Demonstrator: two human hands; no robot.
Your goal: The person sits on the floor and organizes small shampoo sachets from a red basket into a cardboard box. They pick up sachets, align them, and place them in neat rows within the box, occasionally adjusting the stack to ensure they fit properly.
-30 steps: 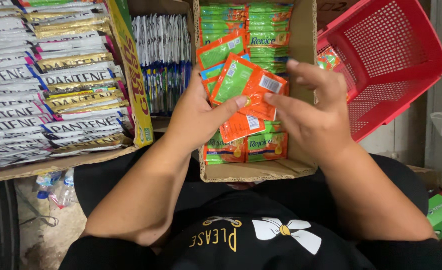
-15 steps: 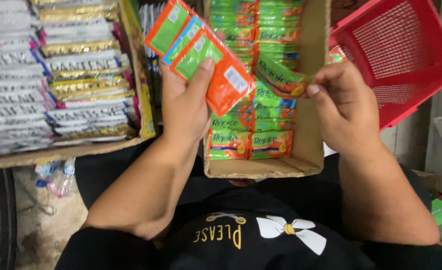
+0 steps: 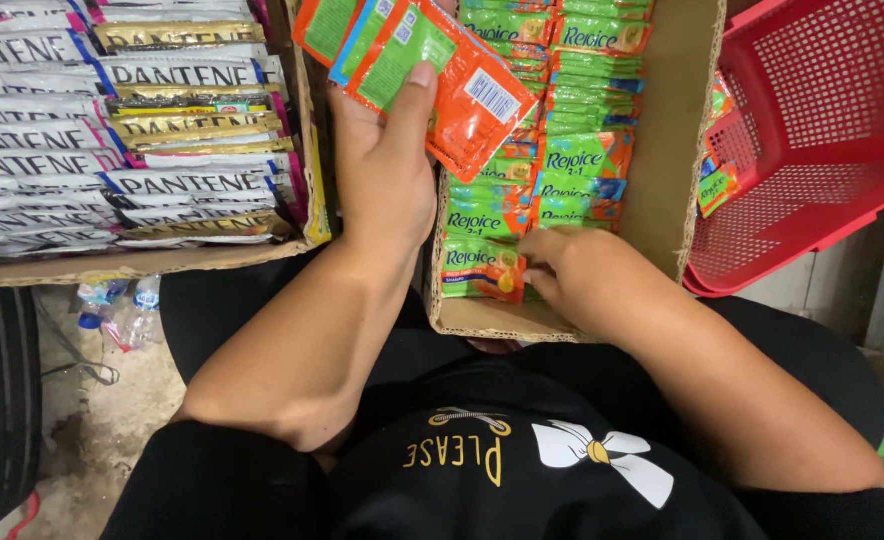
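Note:
My left hand (image 3: 382, 170) is raised and holds a strip of orange and green sachets (image 3: 412, 60), thumb pressed on its face. An open cardboard box (image 3: 677, 150) on my lap is packed with rows of matching green and orange sachets (image 3: 577, 160). My right hand (image 3: 587, 280) is down inside the near end of the box, fingers curled over the nearest sachets (image 3: 482, 270); whether it grips one I cannot tell.
A second cardboard box (image 3: 112, 262) at the left holds stacks of white and gold sachets (image 3: 112, 130). A red plastic basket (image 3: 812, 130) stands tilted at the right with a few sachets (image 3: 717, 185) inside. Plastic bottles (image 3: 127, 305) lie on the floor below.
My left hand lifted the sachet strip up and to the left. My right hand let go of the strip and dropped into the near end of the box.

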